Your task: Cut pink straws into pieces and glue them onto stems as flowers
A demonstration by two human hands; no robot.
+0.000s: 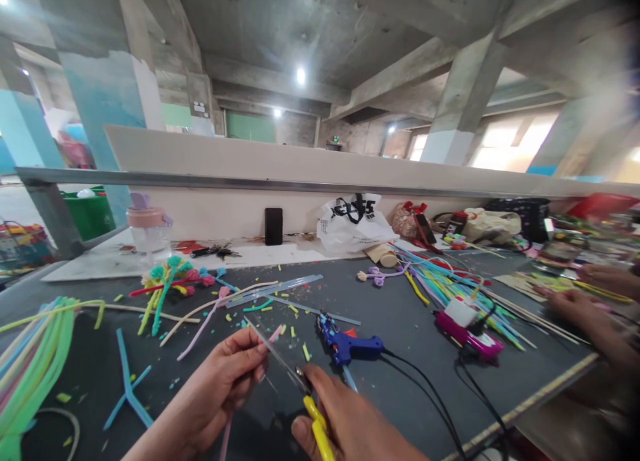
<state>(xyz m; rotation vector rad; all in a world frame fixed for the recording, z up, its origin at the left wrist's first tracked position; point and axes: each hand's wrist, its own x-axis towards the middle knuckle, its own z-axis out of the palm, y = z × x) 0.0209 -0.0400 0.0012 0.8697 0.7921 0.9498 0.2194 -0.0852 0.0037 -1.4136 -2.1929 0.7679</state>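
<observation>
My left hand (pixel 220 388) is closed in a pinch on a thin clear stick (pixel 273 351) that slants up to the left; a pink pipe cleaner (pixel 226 438) hangs below the hand. My right hand (pixel 350 421) is closed round yellow-handled cutters (pixel 317 424), whose tip meets the clear stick just above the dark table (pixel 400 301). A blue glue gun (pixel 347 344) lies right behind my right hand, its black cord trailing right.
Green and yellow pipe cleaners (pixel 35 354) pile at the left, a mixed bundle (pixel 450 281) at the right by a pink glue gun (pixel 470 338). Another person's hands (pixel 585 308) work at the far right. A bottle (pixel 147 228), phone (pixel 273 226) and white bag (pixel 350 224) stand at the back.
</observation>
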